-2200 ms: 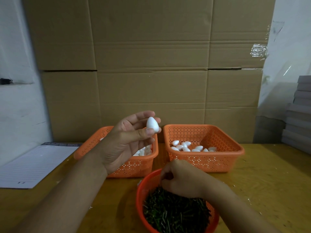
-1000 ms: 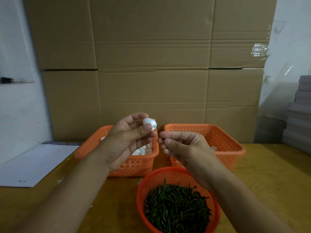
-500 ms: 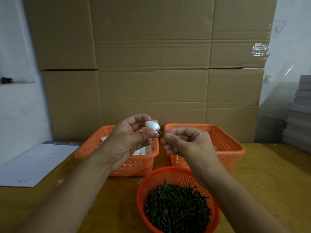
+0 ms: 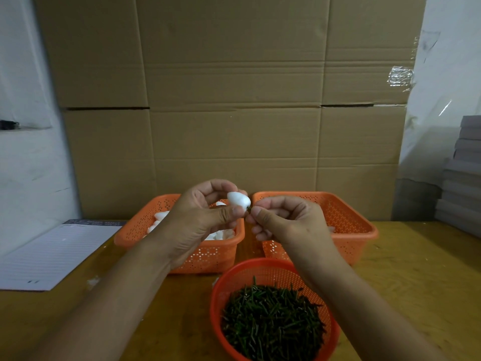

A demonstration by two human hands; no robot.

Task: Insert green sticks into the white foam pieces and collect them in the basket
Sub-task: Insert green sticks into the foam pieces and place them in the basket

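My left hand (image 4: pixel 200 217) pinches a white egg-shaped foam piece (image 4: pixel 237 199) between thumb and fingers, above the gap between two orange baskets. My right hand (image 4: pixel 283 220) pinches a short green stick (image 4: pixel 249 209) whose tip sits at the foam's lower end; only a sliver of the stick shows. A round orange basket (image 4: pixel 260 269) full of green sticks (image 4: pixel 273 321) stands close in front. The left orange basket (image 4: pixel 208 256) holds several white foam pieces (image 4: pixel 161 216). The right orange basket (image 4: pixel 351 225) is mostly hidden behind my right hand.
A lined white sheet (image 4: pixel 54 254) lies on the wooden table (image 4: pixel 416 282) at the left. Large cardboard boxes (image 4: pixel 234 113) wall off the back. Grey stacked boards (image 4: pixel 463 178) stand at the far right.
My right hand left the stick basket, rose with a green stick and met my left hand. The stick now shows less, pressed closer into the foam piece.
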